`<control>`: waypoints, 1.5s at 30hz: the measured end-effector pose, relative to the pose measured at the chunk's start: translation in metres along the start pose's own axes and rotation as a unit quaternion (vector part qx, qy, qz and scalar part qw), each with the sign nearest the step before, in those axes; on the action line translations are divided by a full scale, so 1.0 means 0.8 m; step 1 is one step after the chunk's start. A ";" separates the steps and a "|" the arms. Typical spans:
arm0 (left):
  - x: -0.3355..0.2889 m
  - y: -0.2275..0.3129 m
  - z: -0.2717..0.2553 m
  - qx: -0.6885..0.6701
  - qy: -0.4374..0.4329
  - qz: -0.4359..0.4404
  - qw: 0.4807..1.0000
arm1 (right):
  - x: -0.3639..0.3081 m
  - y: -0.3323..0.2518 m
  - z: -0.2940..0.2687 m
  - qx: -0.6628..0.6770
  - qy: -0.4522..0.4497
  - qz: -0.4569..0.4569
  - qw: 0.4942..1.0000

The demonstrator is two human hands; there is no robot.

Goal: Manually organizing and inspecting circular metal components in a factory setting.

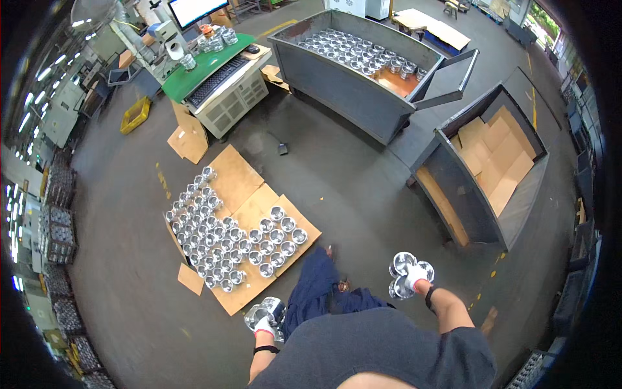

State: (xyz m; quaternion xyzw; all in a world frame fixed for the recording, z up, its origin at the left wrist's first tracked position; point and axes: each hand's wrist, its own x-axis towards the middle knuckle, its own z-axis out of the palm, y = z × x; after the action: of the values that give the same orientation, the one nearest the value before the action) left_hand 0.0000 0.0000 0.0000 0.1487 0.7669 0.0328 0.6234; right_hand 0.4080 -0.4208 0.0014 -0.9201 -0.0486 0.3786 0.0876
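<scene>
My left hand (263, 325), in a white glove, is closed on a cluster of shiny metal cup-shaped parts (269, 308) beside my left leg. Out to the right, my gloved right hand (416, 276) grips several more metal cup-shaped parts (403, 262) bunched together above the floor. Fingers are partly hidden by the parts in both hands. On the floor ahead and to the left lie flat cardboard sheets (237, 174). Rows of the same kind of metal cups (220, 241) stand on them, apart from both hands.
A dark metal bin (350, 97) ahead holds many metal cups. At right stands a second metal bin (468, 188), lined with cardboard. A green-topped desk (214, 68) carries a keyboard and monitor. A small black dustpan (282, 149) and a yellow crate (135, 115) are on the floor.
</scene>
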 end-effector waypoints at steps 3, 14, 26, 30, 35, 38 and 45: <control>-0.032 -0.067 -0.032 0.659 -0.041 0.238 0.712 | 0.014 0.041 -0.025 -0.148 -0.060 -0.072 0.985; 0.001 0.030 0.248 0.517 0.025 0.142 0.844 | 0.231 -0.228 -0.308 -0.240 -0.040 -0.195 0.950; 0.056 0.228 0.474 0.177 0.106 0.188 0.960 | 0.438 -0.528 -0.555 -0.132 0.059 -0.357 0.923; -0.098 0.368 0.579 0.436 0.117 0.080 0.889 | 0.509 -0.611 -0.591 -0.139 0.048 -0.401 0.904; -0.001 0.364 0.602 0.336 0.171 0.097 0.921 | 0.584 -0.736 -0.648 -0.191 0.053 -0.463 0.864; -0.034 0.416 0.643 0.140 0.199 0.218 0.945 | 0.629 -0.816 -0.674 -0.216 0.041 -0.472 0.854; -0.170 0.632 0.720 -0.018 0.351 0.224 0.909 | 0.688 -1.015 -0.709 -0.285 0.019 -0.574 0.767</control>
State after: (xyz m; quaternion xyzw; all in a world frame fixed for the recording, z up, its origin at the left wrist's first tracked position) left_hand 0.6750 0.3674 0.1208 0.2848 0.8819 0.2352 0.2931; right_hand 1.1792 0.3902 0.1789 -0.7100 -0.6720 0.2092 0.0227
